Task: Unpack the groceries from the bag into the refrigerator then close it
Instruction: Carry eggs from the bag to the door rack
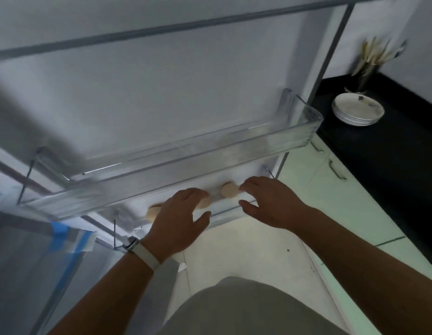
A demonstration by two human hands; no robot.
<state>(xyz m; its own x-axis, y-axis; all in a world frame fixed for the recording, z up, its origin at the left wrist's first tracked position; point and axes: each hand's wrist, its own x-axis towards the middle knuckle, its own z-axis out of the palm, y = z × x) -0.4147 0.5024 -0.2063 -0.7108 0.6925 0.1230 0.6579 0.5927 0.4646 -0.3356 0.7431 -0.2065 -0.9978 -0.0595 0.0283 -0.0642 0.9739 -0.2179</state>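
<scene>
Illumination was dim, cool and diffuse, somewhat brighter toward the right. Motion blur softened the entire frame, heaviest on the clear door shelf (161, 176) and the utensil holder (368, 73). A broad grey shadow lay across the refrigerator door (161, 81) at left. Thin glare streaks marked the shelf's rim. Straight edges bowed near the borders, consistent with wide-angle distortion.

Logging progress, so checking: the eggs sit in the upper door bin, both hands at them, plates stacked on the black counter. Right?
Not quite. The head view shows the eggs in the lower door bin, not the upper door bin. The left hand and right hand are at them, and plates are stacked on the black counter.
</scene>
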